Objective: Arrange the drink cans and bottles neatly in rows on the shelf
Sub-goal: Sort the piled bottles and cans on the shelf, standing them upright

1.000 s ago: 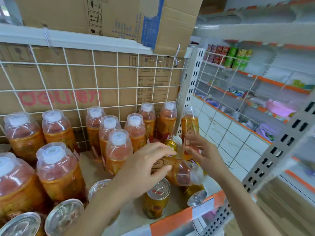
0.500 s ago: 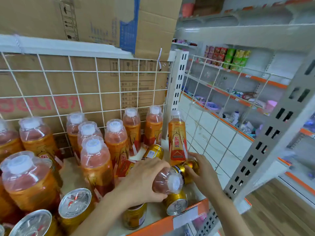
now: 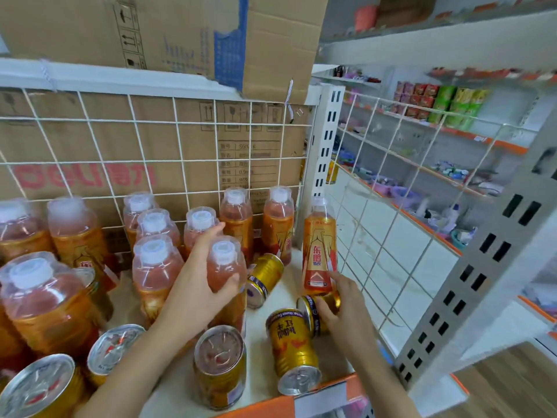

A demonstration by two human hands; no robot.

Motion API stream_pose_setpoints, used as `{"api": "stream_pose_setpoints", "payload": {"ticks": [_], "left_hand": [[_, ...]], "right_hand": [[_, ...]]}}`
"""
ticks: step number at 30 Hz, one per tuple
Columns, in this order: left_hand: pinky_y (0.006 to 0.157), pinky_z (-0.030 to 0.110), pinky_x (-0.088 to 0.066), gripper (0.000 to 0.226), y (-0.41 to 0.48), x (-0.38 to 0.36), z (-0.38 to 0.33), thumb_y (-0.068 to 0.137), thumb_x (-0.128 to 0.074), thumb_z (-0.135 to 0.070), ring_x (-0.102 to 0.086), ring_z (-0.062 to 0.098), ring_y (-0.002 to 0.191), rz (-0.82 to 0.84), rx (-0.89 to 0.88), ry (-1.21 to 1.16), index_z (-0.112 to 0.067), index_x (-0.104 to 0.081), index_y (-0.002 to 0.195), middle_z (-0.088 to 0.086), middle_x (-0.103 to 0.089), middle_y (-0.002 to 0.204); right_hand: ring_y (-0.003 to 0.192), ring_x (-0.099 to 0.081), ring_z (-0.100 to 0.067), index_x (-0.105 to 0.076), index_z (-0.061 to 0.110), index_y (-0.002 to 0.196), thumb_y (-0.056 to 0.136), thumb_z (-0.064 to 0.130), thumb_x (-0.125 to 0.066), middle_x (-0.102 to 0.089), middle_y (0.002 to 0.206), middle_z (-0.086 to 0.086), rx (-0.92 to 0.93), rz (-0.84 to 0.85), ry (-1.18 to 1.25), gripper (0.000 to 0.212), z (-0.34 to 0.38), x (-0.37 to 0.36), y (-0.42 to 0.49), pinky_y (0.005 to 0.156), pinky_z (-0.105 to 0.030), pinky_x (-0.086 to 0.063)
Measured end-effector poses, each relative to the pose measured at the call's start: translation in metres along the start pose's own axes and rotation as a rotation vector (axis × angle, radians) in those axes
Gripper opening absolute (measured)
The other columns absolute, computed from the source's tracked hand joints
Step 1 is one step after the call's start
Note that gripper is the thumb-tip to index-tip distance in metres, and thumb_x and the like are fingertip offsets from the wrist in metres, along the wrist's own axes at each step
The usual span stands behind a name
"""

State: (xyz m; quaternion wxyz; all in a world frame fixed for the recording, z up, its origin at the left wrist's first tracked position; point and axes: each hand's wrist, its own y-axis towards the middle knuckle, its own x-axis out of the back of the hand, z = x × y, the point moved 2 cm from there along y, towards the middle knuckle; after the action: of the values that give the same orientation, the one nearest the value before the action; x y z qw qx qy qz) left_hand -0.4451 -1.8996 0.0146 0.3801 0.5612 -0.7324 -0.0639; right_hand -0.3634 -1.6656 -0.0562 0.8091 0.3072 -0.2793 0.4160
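Shop interior, far shelves [image 3: 437, 128] of packaged goods beyond and to the right of the right hand. Cardboard top box [image 3: 180, 31] on the ledge above both hands. Red-lettered back box [image 3: 90, 152] behind the white wire grid [image 3: 129, 120] at the rear. Side grid [image 3: 422, 167] just right of the right hand. White shelf [image 3: 257, 366] with orange front edge beneath both hands.

Bottles [image 3: 45, 306] of orange drink with clear overcaps, upright in loose rows left of and beyond the left hand, the rearmost against the grid. Left hand [image 3: 196, 285] wrapped round the held bottle [image 3: 226, 267], thumb across its front, fingers reaching up behind. Held bottle upright at the right end of the rows; contact with the shelf not discernible. Labelled bottle [image 3: 319, 251] upright and alone just beyond the right hand, beside the side grid, index fingertip near its base.

Right hand [image 3: 346, 309] grasping the held can [image 3: 306, 315], gold, on its side on the shelf, thumb over its near wall. Lying cans [image 3: 265, 279], two, gold: one between the hands, the other [image 3: 291, 345] just nearer than the held can, pull-tab end toward the shelf edge. Upright cans [image 3: 220, 366] on the near side of the left hand, by the forearm, silver tops showing.
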Motion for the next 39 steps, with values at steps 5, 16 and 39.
{"api": "stream_pose_setpoints", "payload": {"ticks": [5, 16, 39], "left_hand": [[0.103, 0.006, -0.020, 0.053, -0.007, -0.005, -0.003, 0.076, -0.059, -0.020, -0.027, -0.010, 0.127, -0.097, -0.107, 0.191, -0.026, -0.041, 0.125, -0.010, -0.036, 0.135], [0.093, 0.026, -0.030, 0.034, 0.003, 0.024, -0.012, 0.084, -0.044, -0.036, -0.047, 0.010, 0.110, -0.022, -0.287, 0.561, -0.020, -0.062, 0.109, -0.004, -0.063, 0.115], [0.081, 0.040, -0.050, 0.078, 0.034, 0.053, -0.005, 0.083, -0.003, -0.073, -0.052, 0.017, 0.120, 0.213, -0.091, 0.739, -0.036, -0.061, 0.120, -0.007, -0.057, 0.130]], "right_hand": [[0.113, -0.046, -0.016, -0.038, 0.023, 0.136, 0.086, 0.031, -0.060, -0.047, 0.129, -0.001, 0.015, -0.032, -0.029, 0.056, 0.003, -0.001, 0.003, 0.095, -0.033, -0.041], [0.111, -0.052, -0.028, -0.023, 0.015, 0.141, 0.081, 0.040, -0.066, -0.043, 0.129, -0.010, -0.141, -0.142, -0.178, 0.078, 0.034, -0.005, 0.077, 0.083, -0.040, -0.047], [0.111, -0.039, -0.011, -0.007, 0.041, 0.146, 0.075, 0.001, -0.072, -0.031, 0.121, 0.003, -0.137, -0.072, 0.316, 0.104, 0.016, -0.007, 0.060, 0.098, -0.035, -0.040]]}}
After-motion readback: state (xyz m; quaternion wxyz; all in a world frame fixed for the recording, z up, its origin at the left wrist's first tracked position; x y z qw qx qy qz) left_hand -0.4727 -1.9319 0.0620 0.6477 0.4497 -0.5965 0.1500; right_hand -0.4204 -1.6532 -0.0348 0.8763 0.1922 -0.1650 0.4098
